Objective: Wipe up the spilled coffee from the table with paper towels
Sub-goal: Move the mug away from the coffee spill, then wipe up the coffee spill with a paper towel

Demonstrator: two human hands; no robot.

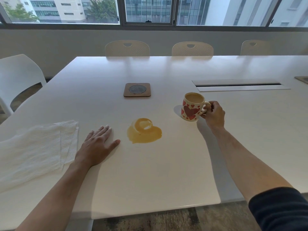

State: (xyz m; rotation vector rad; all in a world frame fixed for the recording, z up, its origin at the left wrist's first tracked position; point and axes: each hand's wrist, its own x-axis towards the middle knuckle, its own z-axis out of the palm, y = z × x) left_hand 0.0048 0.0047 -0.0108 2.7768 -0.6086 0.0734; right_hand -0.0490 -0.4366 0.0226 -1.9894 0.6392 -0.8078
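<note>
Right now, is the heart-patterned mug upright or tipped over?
Upright. The mug has its rim level, with coffee inside; the right hand grips its handle. Whether it rests on the table is unclear.

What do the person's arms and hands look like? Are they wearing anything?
Both hands are bare: no gloves, rings or watch show on the left hand or the right hand. The left forearm is bare as far as the picture shows. On the right arm a dark sleeve is pushed up near the elbow, leaving the forearm uncovered. The fingernails look short and plain.
</note>
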